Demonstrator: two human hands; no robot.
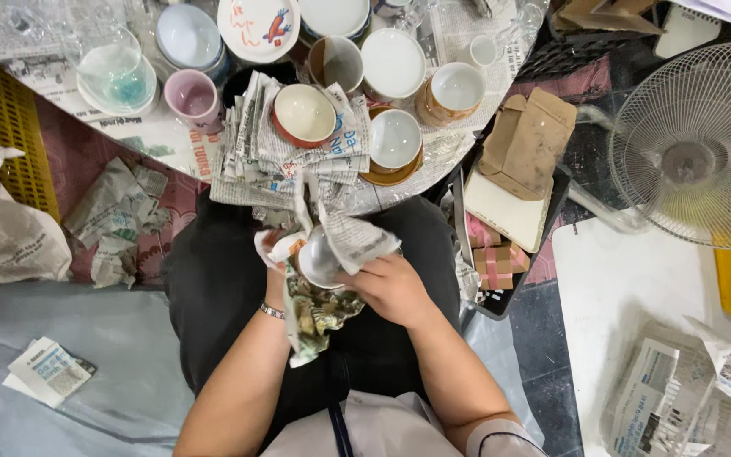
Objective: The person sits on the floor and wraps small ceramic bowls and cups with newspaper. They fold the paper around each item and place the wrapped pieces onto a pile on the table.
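- Cup [319,261], white, sits over the person's lap, half wrapped in newspaper sheet [357,241].
- Right hand [391,288] clamps the paper against the cup.
- Left hand [277,254], mostly hidden, grips cup and paper from the other side.
- Counter [171,140] ahead carries a newspaper stack [255,152] and bowls.

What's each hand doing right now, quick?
Left hand: closed on the white cup, mostly hidden by newspaper.
Right hand: gripping the newspaper around that cup.
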